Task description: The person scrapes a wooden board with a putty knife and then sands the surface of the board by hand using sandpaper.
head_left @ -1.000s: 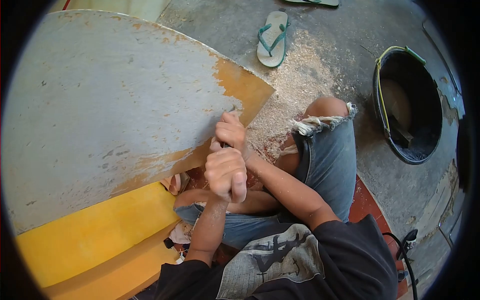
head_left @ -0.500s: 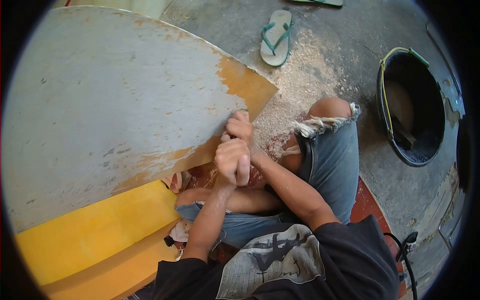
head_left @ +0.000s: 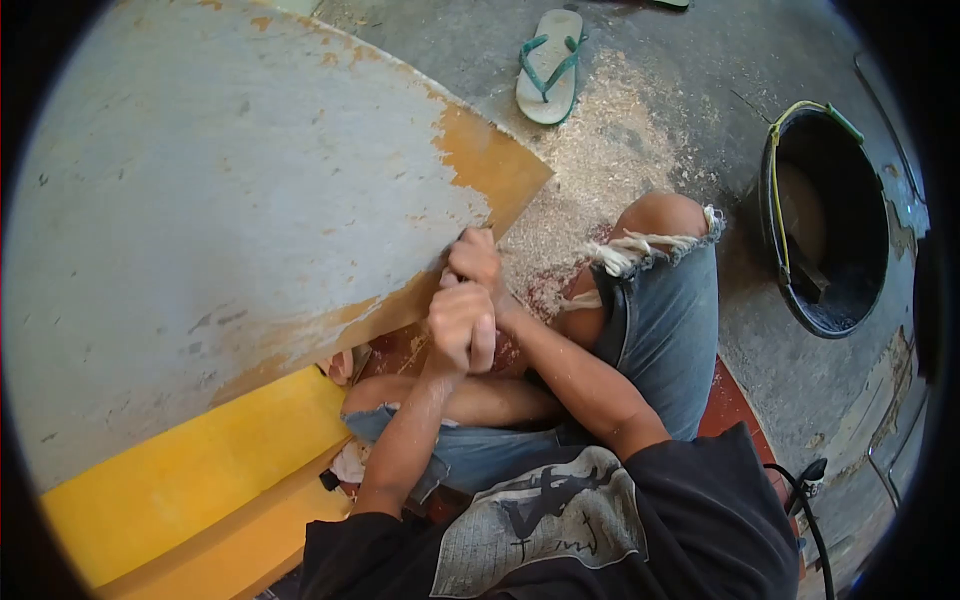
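Grey-faced panel (head_left: 240, 190) spans my distant view's left, its tan edge (head_left: 400, 306) beside the right hand (head_left: 476, 258), which I clench ahead of the clenched left hand (head_left: 461, 325) around a mostly hidden tool (head_left: 449, 281), seemingly for force.

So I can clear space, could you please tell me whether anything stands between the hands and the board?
Nothing visible does: the right hand is over the near edge of the board, by its corner, the left hand just behind. The sandal and black bucket are out of the way.
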The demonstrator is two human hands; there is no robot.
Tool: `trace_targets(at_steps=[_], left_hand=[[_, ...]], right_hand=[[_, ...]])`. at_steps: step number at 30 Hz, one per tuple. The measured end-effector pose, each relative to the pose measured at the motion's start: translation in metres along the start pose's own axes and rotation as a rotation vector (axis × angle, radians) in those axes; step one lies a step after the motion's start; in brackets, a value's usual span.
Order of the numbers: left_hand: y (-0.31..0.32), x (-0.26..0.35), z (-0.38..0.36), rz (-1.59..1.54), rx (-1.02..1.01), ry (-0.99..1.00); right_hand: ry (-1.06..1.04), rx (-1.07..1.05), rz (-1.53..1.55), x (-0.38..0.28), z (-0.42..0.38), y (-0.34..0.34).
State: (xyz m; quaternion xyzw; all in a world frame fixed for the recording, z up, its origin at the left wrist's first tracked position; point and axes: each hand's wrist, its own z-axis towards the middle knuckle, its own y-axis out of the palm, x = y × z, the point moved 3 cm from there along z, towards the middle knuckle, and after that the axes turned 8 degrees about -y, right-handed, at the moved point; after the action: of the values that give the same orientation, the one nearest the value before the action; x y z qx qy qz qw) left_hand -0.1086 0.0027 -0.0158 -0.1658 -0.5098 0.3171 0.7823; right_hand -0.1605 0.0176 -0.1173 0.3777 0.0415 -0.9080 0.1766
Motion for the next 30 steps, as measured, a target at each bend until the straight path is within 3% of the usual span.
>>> trace_targets(at_steps=[2, 4, 8, 11, 16, 20, 23, 28, 30], left_hand=[[0.001, 0.018, 0.011, -0.042, 0.014, 0.021], [-0.002, 0.029, 0.012, -0.097, 0.049, 0.169], [0.000, 0.001, 0.000, 0.005, -0.025, 0.039], [0.001, 0.020, 0.005, -0.069, 0.004, 0.070], [0.005, -0.004, 0.006, 0.012, -0.061, 0.024], [-0.001, 0.032, 0.015, -0.095, 0.023, 0.181], [0.006, 0.002, 0.001, -0.040, -0.026, 0.068], [0.008, 0.014, 0.014, -0.083, -0.024, 0.166], [0.010, 0.001, 0.014, 0.005, -0.054, 0.062]], right_hand=[[-0.071, 0.030, -0.001, -0.012, 0.011, -0.002], [-0.067, 0.022, 0.005, -0.011, 0.010, -0.006], [-0.030, -0.045, 0.006, 0.004, -0.006, -0.002], [-0.100, -0.046, 0.010, -0.015, 0.014, -0.008], [0.016, -0.036, -0.019, 0.002, -0.001, -0.006], [-0.096, -0.039, 0.034, -0.015, 0.016, -0.012], [-0.051, -0.031, -0.024, 0.002, 0.004, -0.012], [-0.079, 0.013, 0.019, -0.004, 0.013, -0.016], [-0.035, 0.020, -0.002, 0.007, 0.011, -0.018]])
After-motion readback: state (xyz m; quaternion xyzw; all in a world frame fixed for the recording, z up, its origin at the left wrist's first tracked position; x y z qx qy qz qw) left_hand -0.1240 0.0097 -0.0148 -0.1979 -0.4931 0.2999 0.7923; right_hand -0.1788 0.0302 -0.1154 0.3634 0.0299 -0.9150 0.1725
